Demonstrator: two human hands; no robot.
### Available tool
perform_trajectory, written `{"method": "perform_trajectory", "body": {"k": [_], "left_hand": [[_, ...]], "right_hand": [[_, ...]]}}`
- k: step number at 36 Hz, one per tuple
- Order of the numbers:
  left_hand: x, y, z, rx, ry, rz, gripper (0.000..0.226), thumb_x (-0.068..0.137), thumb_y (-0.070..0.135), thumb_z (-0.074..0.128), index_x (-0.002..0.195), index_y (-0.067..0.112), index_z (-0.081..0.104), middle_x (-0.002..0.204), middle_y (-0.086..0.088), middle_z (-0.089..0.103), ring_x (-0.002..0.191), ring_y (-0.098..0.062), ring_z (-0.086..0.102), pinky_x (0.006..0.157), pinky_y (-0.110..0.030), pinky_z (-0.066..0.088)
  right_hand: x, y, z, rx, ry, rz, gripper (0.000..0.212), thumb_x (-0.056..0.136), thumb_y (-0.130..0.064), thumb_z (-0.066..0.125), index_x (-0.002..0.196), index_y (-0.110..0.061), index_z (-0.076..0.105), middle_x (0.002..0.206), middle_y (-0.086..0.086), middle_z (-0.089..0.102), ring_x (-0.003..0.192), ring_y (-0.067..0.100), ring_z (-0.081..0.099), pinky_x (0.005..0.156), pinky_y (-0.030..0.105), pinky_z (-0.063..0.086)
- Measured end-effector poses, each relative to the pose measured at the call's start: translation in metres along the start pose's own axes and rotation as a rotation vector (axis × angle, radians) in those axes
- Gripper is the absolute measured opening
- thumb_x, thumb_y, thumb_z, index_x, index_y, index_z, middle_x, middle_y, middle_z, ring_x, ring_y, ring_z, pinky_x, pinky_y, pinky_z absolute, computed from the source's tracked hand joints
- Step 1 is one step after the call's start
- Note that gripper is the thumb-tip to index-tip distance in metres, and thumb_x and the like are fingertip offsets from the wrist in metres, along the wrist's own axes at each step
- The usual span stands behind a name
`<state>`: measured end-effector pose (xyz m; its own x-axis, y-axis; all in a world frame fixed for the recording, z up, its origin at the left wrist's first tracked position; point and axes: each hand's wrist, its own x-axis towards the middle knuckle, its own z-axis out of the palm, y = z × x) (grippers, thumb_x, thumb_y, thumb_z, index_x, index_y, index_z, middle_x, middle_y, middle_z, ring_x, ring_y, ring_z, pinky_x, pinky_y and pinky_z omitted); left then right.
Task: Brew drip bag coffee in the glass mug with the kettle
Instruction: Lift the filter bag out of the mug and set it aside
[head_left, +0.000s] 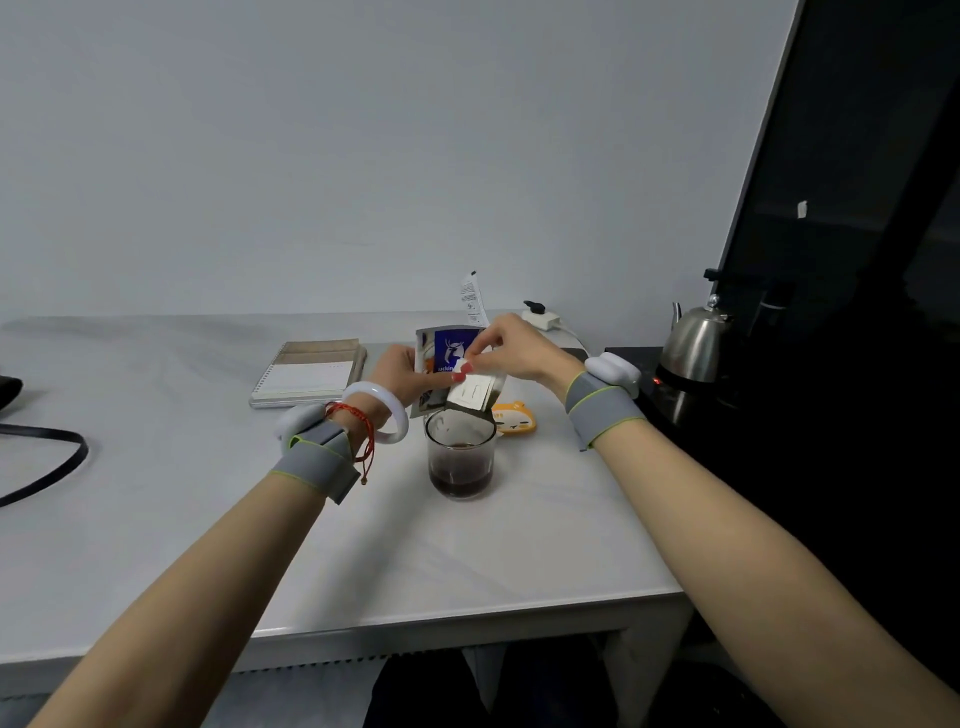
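Observation:
A glass mug (460, 460) stands on the white table (208, 519), about a third full of dark coffee. Just above its rim hangs the used drip bag (475, 392), its white card tab facing me and its lower end dark. My right hand (511, 349) pinches the drip bag's top edge. My left hand (402, 371) holds the opened blue and silver sachet (449, 348) upright behind the mug. The steel kettle (693, 343) sits on its black base at the right, away from both hands.
A spiral notebook (311, 371) lies behind my left wrist. A small orange cat-faced object (514, 417) sits just right of the mug. A white power strip (543, 317) lies at the wall. A black strap (47, 457) curls at the left edge. The table's front edge is near.

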<state>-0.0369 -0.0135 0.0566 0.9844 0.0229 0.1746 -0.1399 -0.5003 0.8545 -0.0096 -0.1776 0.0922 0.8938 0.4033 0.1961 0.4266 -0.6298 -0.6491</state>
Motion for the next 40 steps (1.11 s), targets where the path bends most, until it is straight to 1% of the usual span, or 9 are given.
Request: {"method": "perform_trajectory", "body": {"k": [11,14,16,18,20,23,30,36,40], "left_hand": [[-0.001,-0.004,-0.009,-0.013,0.019,-0.032,0.027,0.078,0.023,0.072,0.1,0.01,0.063,0.077,0.001,0.062,0.07,-0.013,0.059,0.059,-0.018,0.043],[0.0,-0.009,-0.011,0.001,0.033,-0.069,0.034,0.077,0.024,0.073,0.102,0.004,0.064,0.089,-0.009,0.066,0.081,-0.023,0.062,0.065,-0.022,0.048],[0.0,-0.01,-0.011,0.001,0.039,-0.088,0.041,0.076,0.026,0.074,0.107,0.002,0.064,0.098,-0.015,0.068,0.089,-0.028,0.064,0.074,-0.028,0.051],[0.001,-0.01,-0.011,0.0,0.044,-0.113,0.043,0.076,0.028,0.074,0.11,0.004,0.063,0.103,-0.016,0.068,0.094,-0.03,0.064,0.08,-0.033,0.05],[0.001,-0.008,-0.013,-0.013,0.048,-0.137,0.044,0.077,0.027,0.073,0.113,0.005,0.06,0.106,-0.016,0.066,0.094,-0.03,0.062,0.081,-0.034,0.049],[0.002,-0.007,-0.015,-0.032,0.06,-0.166,0.047,0.077,0.025,0.073,0.116,0.004,0.059,0.111,-0.015,0.065,0.097,-0.028,0.061,0.081,-0.033,0.047],[0.001,-0.007,-0.018,-0.067,0.076,-0.196,0.048,0.079,0.023,0.071,0.12,0.005,0.055,0.121,-0.015,0.062,0.099,-0.026,0.058,0.081,-0.032,0.045],[0.001,-0.008,-0.022,-0.083,0.067,-0.224,0.048,0.078,0.025,0.072,0.118,0.004,0.056,0.118,-0.015,0.064,0.107,-0.031,0.061,0.092,-0.038,0.049],[0.003,-0.008,-0.023,-0.09,0.044,-0.234,0.048,0.078,0.025,0.072,0.118,0.005,0.055,0.118,-0.015,0.064,0.107,-0.031,0.062,0.095,-0.042,0.049]], "right_hand": [[0.009,-0.004,0.012,0.072,0.033,0.057,0.016,0.08,-0.019,0.076,0.094,-0.011,0.076,0.074,-0.01,0.052,0.071,0.005,0.043,0.057,0.02,0.033],[0.011,-0.004,0.017,0.08,0.038,0.091,0.015,0.079,-0.019,0.076,0.092,-0.011,0.077,0.067,-0.009,0.05,0.067,0.007,0.043,0.056,0.02,0.033],[0.013,-0.003,0.02,0.101,0.026,0.1,0.012,0.078,-0.018,0.077,0.089,-0.012,0.078,0.071,-0.005,0.058,0.076,0.011,0.052,0.062,0.022,0.043],[0.016,0.001,0.021,0.141,0.019,0.102,0.005,0.077,-0.019,0.078,0.082,-0.017,0.077,0.087,0.001,0.068,0.095,0.017,0.06,0.082,0.033,0.054],[0.016,0.003,0.02,0.202,0.024,0.102,0.004,0.076,-0.022,0.079,0.079,-0.019,0.077,0.101,0.005,0.071,0.107,0.021,0.059,0.095,0.041,0.051],[0.015,0.007,0.015,0.285,0.053,0.136,0.015,0.081,-0.022,0.075,0.092,-0.012,0.075,0.108,0.006,0.069,0.109,0.02,0.056,0.098,0.037,0.047],[0.007,0.022,0.008,0.321,0.11,0.212,0.026,0.091,-0.027,0.063,0.108,-0.008,0.069,0.077,-0.002,0.053,0.066,0.007,0.042,0.056,0.018,0.032],[0.004,0.049,0.015,0.242,0.066,0.33,0.019,0.093,-0.018,0.059,0.103,-0.009,0.071,0.067,-0.001,0.05,0.052,0.011,0.035,0.038,0.014,0.027],[0.001,0.066,0.028,0.136,0.014,0.398,0.02,0.088,-0.004,0.06,0.104,-0.001,0.071,0.066,-0.001,0.054,0.05,0.009,0.044,0.029,0.007,0.026]]}}
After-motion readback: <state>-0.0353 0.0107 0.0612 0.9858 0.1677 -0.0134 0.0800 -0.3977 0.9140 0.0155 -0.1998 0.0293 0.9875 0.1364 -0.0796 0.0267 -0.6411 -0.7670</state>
